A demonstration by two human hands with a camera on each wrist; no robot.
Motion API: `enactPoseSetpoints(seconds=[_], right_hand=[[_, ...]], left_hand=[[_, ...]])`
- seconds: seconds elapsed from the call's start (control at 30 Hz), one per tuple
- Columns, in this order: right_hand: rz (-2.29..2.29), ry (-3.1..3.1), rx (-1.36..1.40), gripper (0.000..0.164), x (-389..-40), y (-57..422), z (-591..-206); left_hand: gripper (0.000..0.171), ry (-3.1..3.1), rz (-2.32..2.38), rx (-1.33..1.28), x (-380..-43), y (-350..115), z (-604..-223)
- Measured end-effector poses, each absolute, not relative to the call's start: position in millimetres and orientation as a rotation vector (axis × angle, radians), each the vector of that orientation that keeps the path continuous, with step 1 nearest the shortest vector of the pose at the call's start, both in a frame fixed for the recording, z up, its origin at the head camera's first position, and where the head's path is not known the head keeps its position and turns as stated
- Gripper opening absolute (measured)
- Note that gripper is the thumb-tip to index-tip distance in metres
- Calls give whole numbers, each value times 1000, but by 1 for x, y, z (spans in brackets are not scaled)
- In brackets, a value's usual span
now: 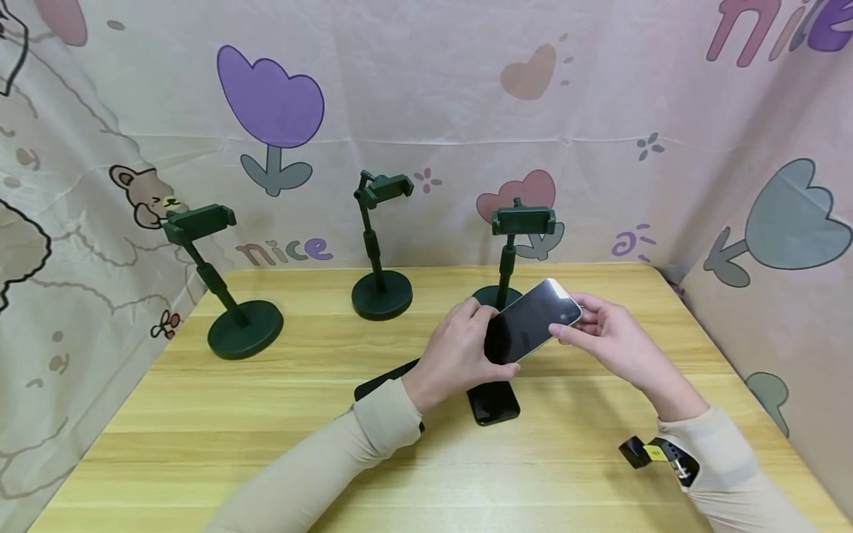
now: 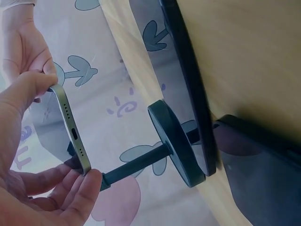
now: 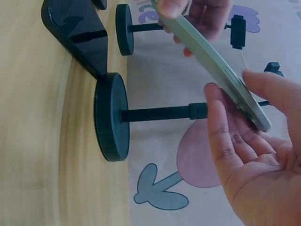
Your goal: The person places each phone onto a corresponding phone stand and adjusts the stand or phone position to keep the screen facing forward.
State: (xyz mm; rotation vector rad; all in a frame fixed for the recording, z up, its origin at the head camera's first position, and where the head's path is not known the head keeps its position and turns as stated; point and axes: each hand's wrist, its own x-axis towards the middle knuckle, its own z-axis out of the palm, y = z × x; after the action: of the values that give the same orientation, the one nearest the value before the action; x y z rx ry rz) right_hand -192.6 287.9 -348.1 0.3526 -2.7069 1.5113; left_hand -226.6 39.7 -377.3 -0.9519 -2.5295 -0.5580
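A smartphone (image 1: pixel 533 318) with a dark screen and pale green frame is tilted above the table between both hands. My left hand (image 1: pixel 460 348) grips its near end, thumb on one long edge and fingers on the other. Its charging port shows on the end of the phone (image 2: pixel 71 127) in the left wrist view. My right hand (image 1: pixel 616 344) holds the far end, with the thumb on one side and fingers (image 3: pixel 218 113) on the other. Below lies a black phone (image 1: pixel 494 406), screen up. Another black phone (image 1: pixel 383 379) lies partly hidden under my left wrist.
Three dark green phone stands with round bases and clamp heads stand along the back: left stand (image 1: pixel 245 329), middle stand (image 1: pixel 381 296) and right stand (image 1: pixel 523 220). The right stand's base is partly behind the held phone. A printed cloth (image 1: pixel 426 89) hangs around the wooden table (image 1: pixel 266 459).
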Motion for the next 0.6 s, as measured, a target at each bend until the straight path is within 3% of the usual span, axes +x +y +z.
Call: enactPoseSetpoints(seconds=[0.3,0.6], right_hand=[[1581,-2585,246,58,-195,284,-348],[1741,-2397,227,46,-197,282,-346]], left_hand=[[74,-2463,-518,-940,-229,51,-374],[76,-2423,-519,-950,-235,60,-373]])
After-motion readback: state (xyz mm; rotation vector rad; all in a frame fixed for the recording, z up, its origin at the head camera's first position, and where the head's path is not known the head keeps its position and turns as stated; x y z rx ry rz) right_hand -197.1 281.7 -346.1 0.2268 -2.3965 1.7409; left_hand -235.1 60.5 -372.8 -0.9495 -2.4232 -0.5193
